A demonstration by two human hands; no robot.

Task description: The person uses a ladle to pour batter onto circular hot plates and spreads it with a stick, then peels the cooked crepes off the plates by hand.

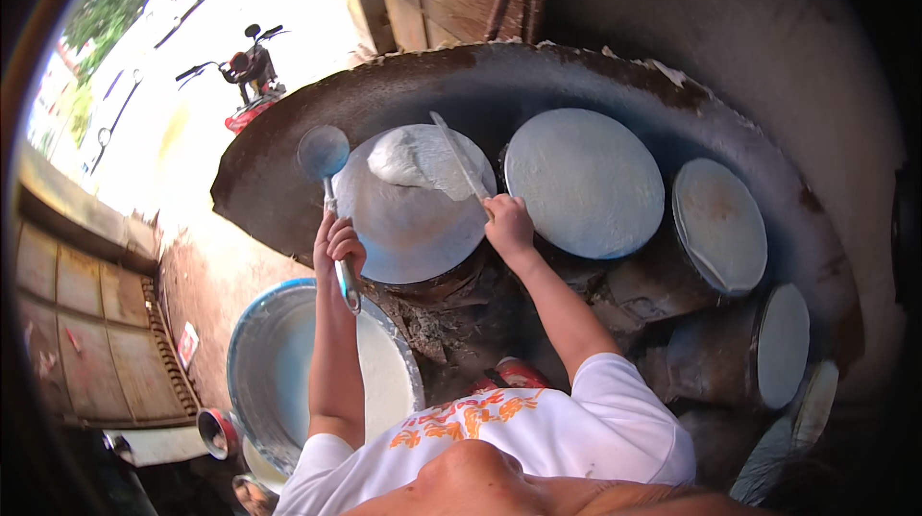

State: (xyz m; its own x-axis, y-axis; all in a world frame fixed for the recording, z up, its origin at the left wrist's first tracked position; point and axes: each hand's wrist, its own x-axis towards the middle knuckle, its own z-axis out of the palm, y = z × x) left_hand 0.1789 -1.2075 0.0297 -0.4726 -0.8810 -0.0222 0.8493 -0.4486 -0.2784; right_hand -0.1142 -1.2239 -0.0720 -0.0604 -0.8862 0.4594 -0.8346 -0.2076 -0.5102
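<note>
My left hand point(339, 242) grips the handle of a ladle point(324, 151), its bowl raised beside the left edge of a round griddle point(408, 237). In my right hand point(509, 226) is a long, flat, pale spreading stick point(459, 156), which slants up and left over that griddle. White batter point(399, 159) lies in a thick patch on the griddle's far half, and the stick reaches across its right side. The near half of the plate looks bare. Just to the right, a second griddle point(584, 184) is covered by a thin, pale, round sheet.
Farther right stand a third griddle point(720, 226) with a pale sheet and a fourth round plate point(783, 348). A dark curved wall point(615, 69) rings them at the back. A large basin point(252, 324) of white liquid stands below my left forearm. A motorbike point(252, 74) is parked outside.
</note>
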